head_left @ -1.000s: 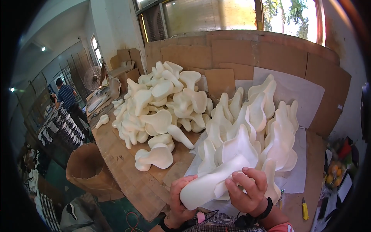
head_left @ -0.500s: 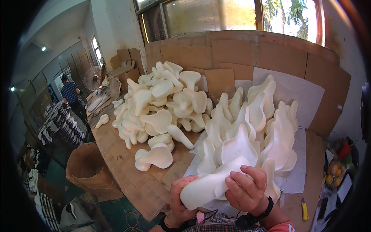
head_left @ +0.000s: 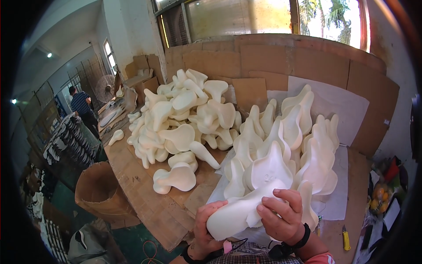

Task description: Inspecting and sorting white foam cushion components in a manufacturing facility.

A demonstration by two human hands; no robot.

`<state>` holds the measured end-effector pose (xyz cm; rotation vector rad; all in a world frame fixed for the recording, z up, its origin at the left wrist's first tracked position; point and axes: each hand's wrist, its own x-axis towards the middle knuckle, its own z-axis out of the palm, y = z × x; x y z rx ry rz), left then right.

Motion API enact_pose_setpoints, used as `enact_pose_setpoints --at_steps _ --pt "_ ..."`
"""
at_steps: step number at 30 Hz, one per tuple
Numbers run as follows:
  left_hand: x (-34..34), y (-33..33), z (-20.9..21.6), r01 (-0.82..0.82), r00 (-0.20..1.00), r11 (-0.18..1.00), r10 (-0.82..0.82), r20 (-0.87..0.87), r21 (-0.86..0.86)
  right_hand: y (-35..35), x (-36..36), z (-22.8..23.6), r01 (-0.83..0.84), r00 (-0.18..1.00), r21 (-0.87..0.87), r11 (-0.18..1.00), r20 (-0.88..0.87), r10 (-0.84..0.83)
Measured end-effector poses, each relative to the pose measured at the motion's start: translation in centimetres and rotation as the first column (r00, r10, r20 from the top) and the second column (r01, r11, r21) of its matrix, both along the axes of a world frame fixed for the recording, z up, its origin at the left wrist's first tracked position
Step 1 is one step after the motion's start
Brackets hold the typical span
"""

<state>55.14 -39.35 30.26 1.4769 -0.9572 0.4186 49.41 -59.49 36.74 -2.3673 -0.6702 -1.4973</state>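
Note:
A cream-white foam bicycle saddle pad (head_left: 233, 216) is held between both hands at the table's near edge. My left hand (head_left: 205, 226) is wrapped round its wide left end. Across its right part, my right hand (head_left: 281, 215) curls its fingers over the top. A small white flap (head_left: 253, 218) sticks out by the right fingertips; whether it belongs to the pad or is a separate scrap, I cannot tell. Just beyond stand rows of similar pads (head_left: 269, 169), nested nose up on white sheeting (head_left: 338, 200).
A loose heap of saddle pads (head_left: 178, 138) covers the table's left part. Below the table's left edge stands an open cardboard box (head_left: 103, 196). A yellow-handled cutter (head_left: 346, 238) lies at the right. Cardboard sheets (head_left: 263, 59) line the back. Another person (head_left: 81, 105) stands far left.
The held pad and both hands have shifted very slightly, and the white flap sits a little differently. The person in the background has moved a little.

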Motion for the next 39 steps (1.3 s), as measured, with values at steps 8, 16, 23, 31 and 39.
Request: enact_pose_setpoints --at_steps 8,16,23,31,39 --pt "0.1 0.0 -0.3 0.008 1.0 1.0 -0.008 -0.009 0.01 -0.3 0.1 -0.2 0.012 1.0 -0.024 1.0 -0.005 -0.012" --pt "0.2 0.1 -0.3 -0.011 1.0 1.0 0.011 -0.002 0.016 0.4 -0.3 0.1 -0.035 0.996 0.13 0.991 -0.075 0.045" --pt "0.0 0.0 0.3 -0.012 1.0 0.999 0.011 0.013 0.043 0.3 -0.3 0.0 -0.04 0.997 0.097 0.994 -0.061 0.046" --pt "-0.1 0.1 -0.1 0.019 1.0 0.999 -0.018 -0.018 0.039 0.1 -0.8 0.3 -0.094 0.994 -0.031 0.995 -0.054 0.092" --pt "-0.1 -0.1 0.2 0.037 0.998 0.999 -0.036 -0.044 0.017 0.0 -0.8 0.2 -0.081 0.995 -0.053 0.995 -0.058 0.078"
